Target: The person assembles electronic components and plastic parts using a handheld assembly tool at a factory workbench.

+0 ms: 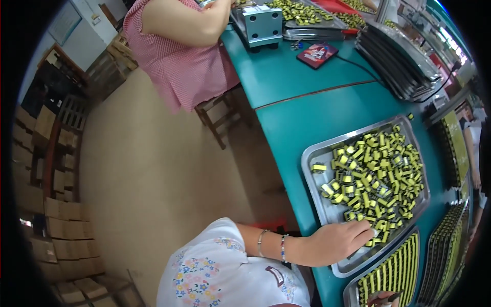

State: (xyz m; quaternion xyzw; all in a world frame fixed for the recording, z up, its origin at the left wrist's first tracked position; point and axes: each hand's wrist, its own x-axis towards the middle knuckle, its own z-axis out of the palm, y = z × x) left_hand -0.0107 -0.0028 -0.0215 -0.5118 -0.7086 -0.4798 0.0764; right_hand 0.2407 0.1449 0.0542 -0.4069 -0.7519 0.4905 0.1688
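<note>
Reaching into the metal tray (pixel 313 153) on the green surface (pixel 307 112) — left hand (pixel 335 241) lying flat, fingers (pixel 364 228) loosely spread, gripping nothing. Touching the pile of yellow parts (pixel 376 176), heaped toward 1 o'clock from the fingertips. Right hand (pixel 382 298) peeking in at 6 o'clock — grip hidden.

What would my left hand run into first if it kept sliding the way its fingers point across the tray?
Most likely the left hand meets the loose yellow-and-black parts heaped in the metal tray; its fingertips already look to be at the pile's near edge.
</note>
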